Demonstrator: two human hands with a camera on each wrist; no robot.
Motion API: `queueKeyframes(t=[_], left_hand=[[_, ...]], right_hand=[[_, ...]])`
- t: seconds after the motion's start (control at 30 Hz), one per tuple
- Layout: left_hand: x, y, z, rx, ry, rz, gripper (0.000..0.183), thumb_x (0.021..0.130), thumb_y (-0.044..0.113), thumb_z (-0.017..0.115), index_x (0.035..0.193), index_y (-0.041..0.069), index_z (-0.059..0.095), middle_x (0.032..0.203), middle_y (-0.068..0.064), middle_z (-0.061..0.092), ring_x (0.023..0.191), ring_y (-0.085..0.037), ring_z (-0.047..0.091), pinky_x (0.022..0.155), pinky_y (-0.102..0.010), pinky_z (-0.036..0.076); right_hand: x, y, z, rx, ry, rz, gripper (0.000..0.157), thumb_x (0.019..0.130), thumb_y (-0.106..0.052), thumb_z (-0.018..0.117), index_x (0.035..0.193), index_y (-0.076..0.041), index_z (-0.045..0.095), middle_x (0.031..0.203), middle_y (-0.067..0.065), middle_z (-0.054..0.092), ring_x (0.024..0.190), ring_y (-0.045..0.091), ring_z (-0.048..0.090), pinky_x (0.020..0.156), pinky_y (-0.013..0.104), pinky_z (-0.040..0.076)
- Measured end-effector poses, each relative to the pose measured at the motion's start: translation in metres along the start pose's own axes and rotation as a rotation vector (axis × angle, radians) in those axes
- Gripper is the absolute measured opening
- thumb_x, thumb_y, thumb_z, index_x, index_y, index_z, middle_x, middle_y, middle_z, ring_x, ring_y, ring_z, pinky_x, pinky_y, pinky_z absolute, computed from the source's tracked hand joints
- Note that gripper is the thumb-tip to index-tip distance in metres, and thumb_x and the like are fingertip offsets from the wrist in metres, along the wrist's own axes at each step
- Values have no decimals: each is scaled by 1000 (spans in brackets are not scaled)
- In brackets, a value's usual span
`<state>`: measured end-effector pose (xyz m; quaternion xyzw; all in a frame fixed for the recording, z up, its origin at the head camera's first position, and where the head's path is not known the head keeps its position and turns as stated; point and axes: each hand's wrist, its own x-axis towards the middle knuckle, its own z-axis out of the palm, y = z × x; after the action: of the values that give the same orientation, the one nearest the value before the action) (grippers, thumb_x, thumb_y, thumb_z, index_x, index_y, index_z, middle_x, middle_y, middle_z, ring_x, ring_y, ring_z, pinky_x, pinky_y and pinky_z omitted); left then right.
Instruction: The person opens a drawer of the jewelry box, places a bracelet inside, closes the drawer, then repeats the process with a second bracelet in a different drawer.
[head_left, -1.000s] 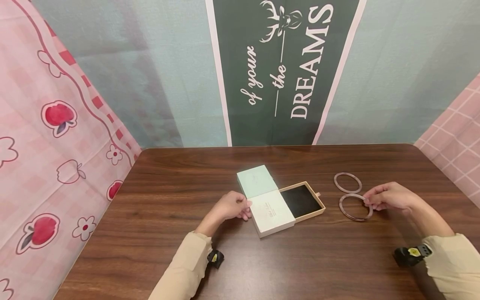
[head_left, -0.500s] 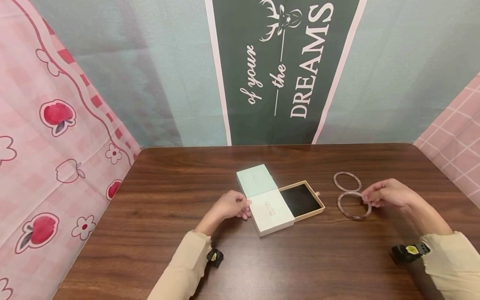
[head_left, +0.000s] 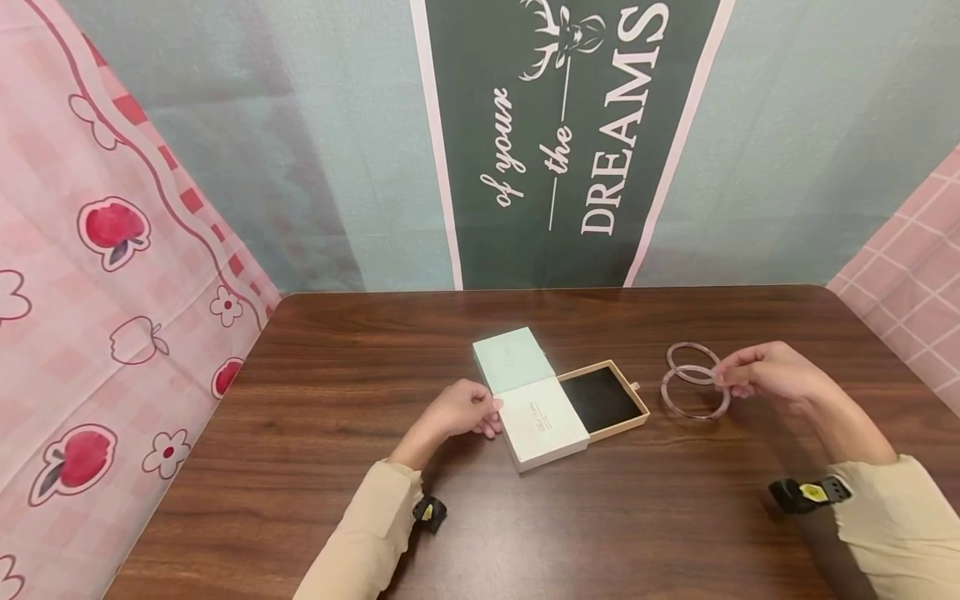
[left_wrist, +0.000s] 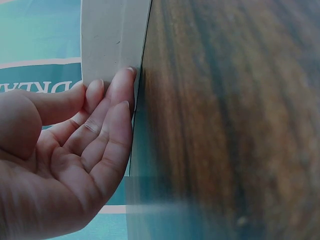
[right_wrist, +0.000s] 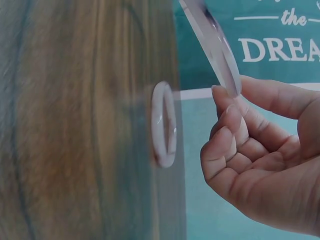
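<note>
A white box (head_left: pixel 543 421) lies on the table with its black-lined drawer (head_left: pixel 600 398) slid out to the right. My left hand (head_left: pixel 467 408) rests at the box's left end; in the left wrist view its fingertips lie against the end face and the thumb tip meets the edge. My right hand (head_left: pixel 772 375) pinches a pale pinkish bangle (right_wrist: pixel 217 50) between thumb and fingers, off the table in the right wrist view. A second, similar bangle (right_wrist: pixel 158 125) lies flat on the tabletop; in the head view the held one overlaps it.
A pale mint box (head_left: pixel 513 360) lies against the far side of the white one. The brown wooden table (head_left: pixel 337 350) ends at a hanging cloth with a printed green panel (head_left: pixel 555 258). Pink patterned cloth (head_left: pixel 150 300) hangs at the left.
My right hand has lifted the bangle and moved it away from me and a little left, so it now overlaps the other one. The left hand and boxes stay put.
</note>
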<state>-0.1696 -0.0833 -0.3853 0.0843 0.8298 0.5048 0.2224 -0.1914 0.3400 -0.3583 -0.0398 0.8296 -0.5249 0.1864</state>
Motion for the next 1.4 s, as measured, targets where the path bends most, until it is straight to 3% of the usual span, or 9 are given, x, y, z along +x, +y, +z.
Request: queueKeyframes(t=[0.2, 0.63, 0.97, 1.4], left_hand=[[-4, 3, -1, -1, -12, 33, 23, 91, 10, 56, 72, -4, 59, 64, -9, 65, 56, -15, 63, 56, -26, 52], [0, 0, 2, 12, 15, 0, 23, 91, 10, 56, 76, -7, 60, 69, -15, 66, 58, -20, 64, 56, -27, 51], [-1, 0, 1, 10, 13, -6, 24, 91, 9, 55, 73, -7, 58, 67, -13, 65, 56, -16, 62, 55, -26, 51], [0, 0, 2, -4, 12, -16, 22, 91, 8, 55, 75, -7, 59, 68, -13, 65, 56, -16, 62, 56, -27, 51]], right_hand=[[-1, -14, 8, 12, 23, -6, 14, 87, 3, 53, 90, 14, 61, 78, 4, 66, 66, 11, 57, 61, 28, 50], [0, -32, 27, -103, 73, -7, 24, 84, -4, 61, 96, 16, 60, 77, 3, 66, 65, 10, 58, 63, 28, 51], [3, -39, 41, -171, 82, -30, 27, 84, -6, 61, 98, 17, 59, 78, 8, 66, 65, 13, 59, 62, 31, 51], [10, -38, 52, -155, 75, -42, 27, 83, -4, 62, 99, 17, 58, 78, 6, 66, 64, 13, 59, 61, 30, 52]])
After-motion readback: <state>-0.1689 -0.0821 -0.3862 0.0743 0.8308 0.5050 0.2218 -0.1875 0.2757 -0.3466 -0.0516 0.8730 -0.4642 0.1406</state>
